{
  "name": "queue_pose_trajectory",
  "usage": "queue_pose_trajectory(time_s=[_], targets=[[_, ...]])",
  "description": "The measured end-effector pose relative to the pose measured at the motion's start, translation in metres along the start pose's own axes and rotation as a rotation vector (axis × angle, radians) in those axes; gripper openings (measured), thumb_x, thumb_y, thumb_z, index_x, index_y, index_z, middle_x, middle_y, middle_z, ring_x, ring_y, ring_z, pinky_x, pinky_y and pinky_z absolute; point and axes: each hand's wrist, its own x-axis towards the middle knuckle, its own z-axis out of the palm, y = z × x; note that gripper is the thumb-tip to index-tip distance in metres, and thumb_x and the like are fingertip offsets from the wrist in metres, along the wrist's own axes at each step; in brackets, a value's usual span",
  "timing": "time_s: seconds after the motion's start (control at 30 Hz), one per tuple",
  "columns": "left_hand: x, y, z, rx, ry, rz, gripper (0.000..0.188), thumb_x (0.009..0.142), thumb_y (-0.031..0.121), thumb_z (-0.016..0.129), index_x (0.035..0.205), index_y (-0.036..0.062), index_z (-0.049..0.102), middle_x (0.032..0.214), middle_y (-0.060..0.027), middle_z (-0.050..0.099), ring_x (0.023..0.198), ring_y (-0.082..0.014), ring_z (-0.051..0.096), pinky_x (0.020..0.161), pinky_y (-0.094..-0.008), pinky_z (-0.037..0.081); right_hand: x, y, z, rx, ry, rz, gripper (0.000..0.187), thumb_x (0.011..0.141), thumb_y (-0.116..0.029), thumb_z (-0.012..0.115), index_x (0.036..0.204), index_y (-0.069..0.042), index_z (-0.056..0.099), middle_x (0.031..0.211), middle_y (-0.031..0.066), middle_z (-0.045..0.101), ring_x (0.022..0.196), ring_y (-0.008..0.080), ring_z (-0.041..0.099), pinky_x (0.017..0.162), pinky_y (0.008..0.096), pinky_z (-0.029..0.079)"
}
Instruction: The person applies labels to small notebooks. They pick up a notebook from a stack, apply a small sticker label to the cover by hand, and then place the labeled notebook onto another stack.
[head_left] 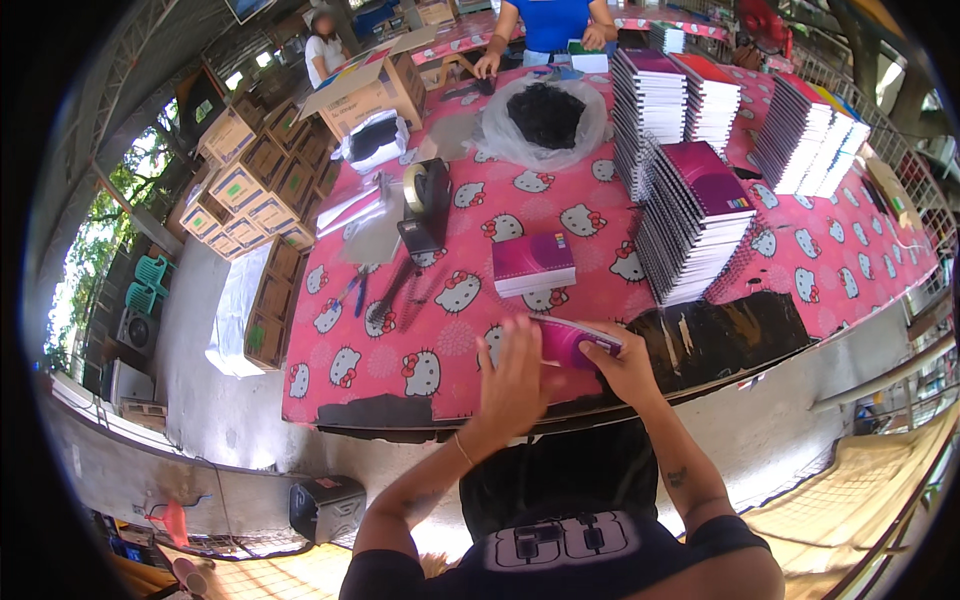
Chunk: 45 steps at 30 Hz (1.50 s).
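A purple-covered notebook (566, 344) is tilted up at the table's front edge. My right hand (622, 362) grips its right end, thumb on the cover and fingers behind. Against its left end is my left hand (515, 375), flat with its fingers stretched out and slightly blurred. Just beyond lies a short stack of purple notebooks (534, 262). A tall stack of purple spiral notebooks (695, 225), wire edges showing, rises to the right of my hands.
Further stacks of notebooks (805, 140) stand at the back right. A tape dispenser (425, 205), a brush (388, 298) and a plastic bag of black pieces (545, 115) lie on the pink cloth (470, 380). Cartons (250, 180) are piled left; a person in blue (552, 25) works opposite.
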Motion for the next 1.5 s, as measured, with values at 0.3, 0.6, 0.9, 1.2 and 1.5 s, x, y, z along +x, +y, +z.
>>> queue_pose_trajectory(time_s=[0.3,0.6,0.9,1.2,1.5], targets=[[0.038,-0.013,-0.032,0.102,0.097,0.040,0.084,0.097,0.056,0.045,0.148,-0.0089,0.032,0.157,-0.0304,0.028,0.149,-0.0466,0.021,0.114,-0.0699,0.013,-0.008,-0.001,0.002,0.020,-0.047,-0.006,0.029,0.093,-0.004,0.067,0.122,0.001,0.068,0.106,0.0077,0.073,0.094,0.0095,0.064,0.086,0.0268,0.051],[0.040,-0.005,-0.036,0.174,0.168,0.050,0.087,0.087,0.056,0.062,0.145,-0.0045,0.040,0.153,-0.0261,0.038,0.146,-0.0412,0.032,0.113,-0.0639,0.025,-0.004,-0.003,0.002,-0.006,-0.154,0.033,0.032,0.091,-0.003,0.068,0.123,0.001,0.067,0.103,0.0073,0.074,0.092,0.0086,0.065,0.083,0.0275,0.053],[0.057,-0.007,-0.029,0.147,0.238,0.033,0.082,0.092,0.055,0.056,0.144,-0.0063,0.042,0.153,-0.0282,0.037,0.146,-0.0420,0.031,0.114,-0.0649,0.022,0.004,0.009,-0.001,-0.003,-0.182,0.072,0.031,0.090,-0.005,0.069,0.121,-0.001,0.069,0.093,0.0065,0.074,0.084,0.0062,0.062,0.077,0.0262,0.052],[0.046,0.005,-0.002,0.020,0.068,0.214,0.086,0.096,0.058,0.047,0.146,-0.0111,0.034,0.154,-0.0339,0.032,0.148,-0.0458,0.025,0.115,-0.0686,0.015,0.001,0.037,-0.011,-0.114,-0.189,0.033,0.028,0.088,-0.009,0.070,0.115,-0.004,0.071,0.087,0.0128,0.074,0.076,0.0112,0.066,0.072,0.0318,0.053],[0.026,0.017,0.002,-0.046,-0.020,0.308,0.084,0.098,0.058,0.041,0.146,-0.0108,0.035,0.155,-0.0322,0.031,0.149,-0.0448,0.024,0.117,-0.0665,0.009,0.003,0.038,-0.003,-0.171,-0.134,-0.040,0.037,0.082,-0.009,0.071,0.119,-0.005,0.069,0.097,0.0212,0.072,0.092,0.0284,0.073,0.081,0.0361,0.054]])
